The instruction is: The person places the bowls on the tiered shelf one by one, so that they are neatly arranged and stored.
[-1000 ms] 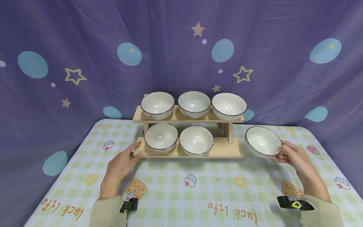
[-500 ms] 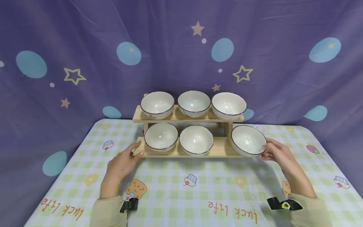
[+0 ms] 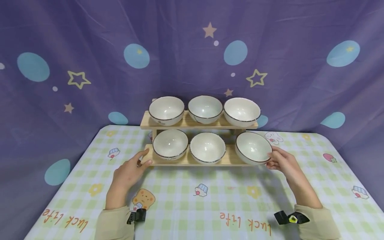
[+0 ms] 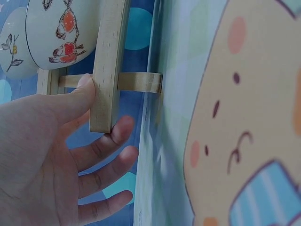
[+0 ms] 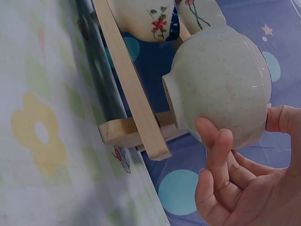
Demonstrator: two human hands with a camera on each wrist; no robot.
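A two-tier wooden rack [image 3: 186,162] stands on the table with white, dark-rimmed bowls on it. My left hand [image 3: 129,173] holds the left end of its lower shelf; in the left wrist view the thumb lies on the plank [image 4: 109,70]. My right hand [image 3: 285,163] grips a bowl [image 3: 253,148] by its right side, thumb at the rim. That bowl is over the right end of the lower shelf. A gap shows between its foot and the plank [image 5: 134,89] in the right wrist view. Left of it sit a middle bowl [image 3: 207,148] and a left bowl [image 3: 170,144].
On the upper shelf [image 3: 186,126] stand a left bowl [image 3: 166,111], a middle bowl [image 3: 205,109] and a right bowl [image 3: 242,112]. A checked cloth [image 3: 168,206] covers the table. Behind the rack hangs a purple curtain [image 3: 180,33].
My right hand has carried its bowl leftward, from beside the rack to over the right end of the lower shelf. The left hand has kept its place on the rack.
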